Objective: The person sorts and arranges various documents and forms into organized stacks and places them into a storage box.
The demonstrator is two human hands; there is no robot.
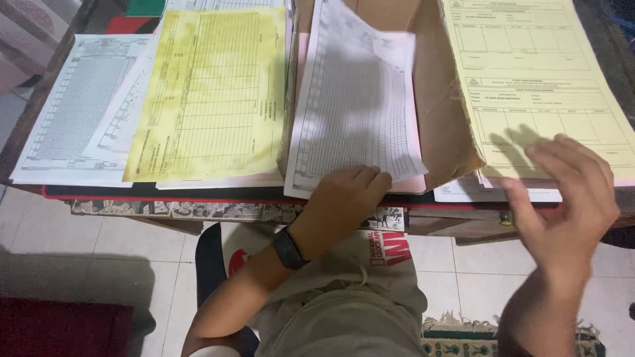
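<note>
A: Quick pass. Left hand (340, 198) lies flat at the near edge of the bench (99, 193), its fingers (370, 178) spread and pressing the bottom corner of the white gridded sheet (357, 99). Nothing pinched, just pinned under the fingertips.

B: And the right hand (562, 198)?

A: In the air, fingers (562, 158) open and loosely curled, holding nothing. It's blurred. The yellow form stack (529, 73) lies just beyond those fingertips; I can't tell if they touch it.

B: Risks?

A: The white sheet curls up beyond the left fingers and leans on the brown cardboard flap (440, 125) to their right. I judge that if the press eases, it flops or slides off the near edge to the floor. Also the yellow form stack overhangs the edge under the right fingers; a careless swipe could drag the top sheets off.

B: Other piles?

A: Stained yellow ledger sheet (211, 92) and white table sheets (79, 106), well left of the left fingers. Out of reach, low risk.
</note>
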